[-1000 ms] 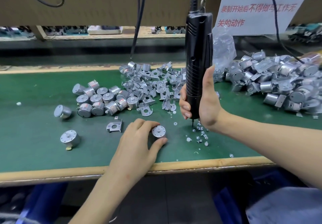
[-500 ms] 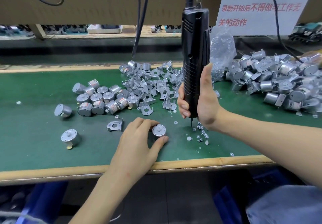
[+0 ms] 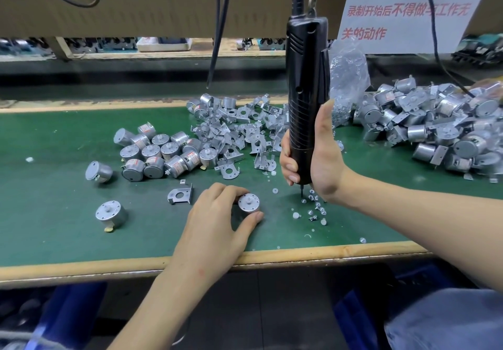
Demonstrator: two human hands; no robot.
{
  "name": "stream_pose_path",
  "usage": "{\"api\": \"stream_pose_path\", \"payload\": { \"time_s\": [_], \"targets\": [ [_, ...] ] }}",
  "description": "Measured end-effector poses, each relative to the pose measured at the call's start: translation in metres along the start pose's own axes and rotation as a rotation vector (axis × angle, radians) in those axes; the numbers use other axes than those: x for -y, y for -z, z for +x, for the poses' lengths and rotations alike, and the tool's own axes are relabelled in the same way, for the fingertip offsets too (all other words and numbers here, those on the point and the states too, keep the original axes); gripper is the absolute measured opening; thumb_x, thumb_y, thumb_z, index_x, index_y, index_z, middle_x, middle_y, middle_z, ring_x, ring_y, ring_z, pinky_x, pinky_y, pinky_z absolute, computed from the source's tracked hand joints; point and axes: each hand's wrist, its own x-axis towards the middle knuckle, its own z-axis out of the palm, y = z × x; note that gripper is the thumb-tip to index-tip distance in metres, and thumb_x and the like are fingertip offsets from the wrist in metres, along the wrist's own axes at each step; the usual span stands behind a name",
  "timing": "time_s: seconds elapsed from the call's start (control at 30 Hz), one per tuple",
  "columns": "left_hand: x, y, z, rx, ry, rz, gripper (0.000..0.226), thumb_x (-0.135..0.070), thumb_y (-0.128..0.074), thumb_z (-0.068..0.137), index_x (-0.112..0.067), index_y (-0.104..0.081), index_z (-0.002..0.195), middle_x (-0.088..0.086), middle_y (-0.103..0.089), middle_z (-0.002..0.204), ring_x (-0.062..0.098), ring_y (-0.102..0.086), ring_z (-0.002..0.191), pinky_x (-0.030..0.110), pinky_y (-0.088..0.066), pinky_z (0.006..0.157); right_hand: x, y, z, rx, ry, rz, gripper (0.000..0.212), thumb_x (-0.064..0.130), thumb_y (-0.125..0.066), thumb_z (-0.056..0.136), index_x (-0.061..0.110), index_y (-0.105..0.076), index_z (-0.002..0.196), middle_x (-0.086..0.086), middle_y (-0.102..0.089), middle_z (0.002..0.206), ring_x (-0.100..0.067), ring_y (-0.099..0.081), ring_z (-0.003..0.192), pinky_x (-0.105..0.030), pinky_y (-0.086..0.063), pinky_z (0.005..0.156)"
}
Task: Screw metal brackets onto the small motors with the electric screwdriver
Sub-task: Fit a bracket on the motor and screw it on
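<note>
Almost nothing has shifted in the last second: the electric screwdriver (image 3: 306, 91) has only wavered slightly, and the left hand (image 3: 217, 221) has stayed on its motor (image 3: 248, 202).

On the green desk (image 3: 54, 200), at left of the frame, a cluster of loose motors (image 3: 160, 153) lies beyond two strays. A single bracket (image 3: 180, 194) lies flat just left of the left hand. That hand's grip is clamped on the motor, thumb and fingers curled round it, shaft up, at lower centre. Behind it spreads the bracket heap (image 3: 236, 129). Right of centre, the right hand (image 3: 318, 156) has its grip wrapped round the upright screwdriver's lower barrel. Its bit points down among scattered screws (image 3: 315, 205); whether they touch I cannot tell. Far right sits a pile of bracketed motors (image 3: 441, 126).
</note>
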Motion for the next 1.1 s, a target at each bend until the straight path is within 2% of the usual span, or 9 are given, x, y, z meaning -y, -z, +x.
{"api": "stream_pose_path", "payload": {
  "time_s": [0.53,0.77,1.1],
  "targets": [
    [0.0004,-0.0007,0.0004,-0.003,-0.002,0.005,0.033,-0.041,-0.074,0.084,-0.025,-0.064,0.11,-0.014,-0.053,0.097,0.007,-0.048,0.085,0.026,-0.043,0.081,0.0042,-0.0015,0.0004,-0.002,0.021,0.001,0.1,0.107,-0.047,0.028,0.012,-0.045,0.06,-0.003,-0.042,0.047,-0.018,-0.036,0.036,-0.023,-0.037,0.044],
    [0.0008,-0.0008,-0.0002,-0.003,0.0,0.0,0.032,-0.041,-0.074,0.084,-0.026,-0.064,0.11,-0.016,-0.052,0.096,0.006,-0.047,0.086,0.025,-0.042,0.082,0.0071,0.0011,-0.0001,-0.009,0.012,0.015,0.098,0.106,-0.051,0.019,0.016,-0.048,0.057,-0.004,-0.041,0.046,-0.018,-0.035,0.036,-0.022,-0.036,0.043],
    [0.0006,-0.0007,0.0001,-0.008,-0.001,0.004,0.032,-0.041,-0.074,0.084,-0.025,-0.064,0.11,-0.015,-0.053,0.096,0.007,-0.048,0.085,0.026,-0.043,0.082,0.0057,0.0022,-0.001,0.017,0.008,0.004,0.1,0.106,-0.05,0.025,0.012,-0.045,0.059,-0.004,-0.042,0.046,-0.018,-0.036,0.034,-0.023,-0.035,0.043]
  ]
}}
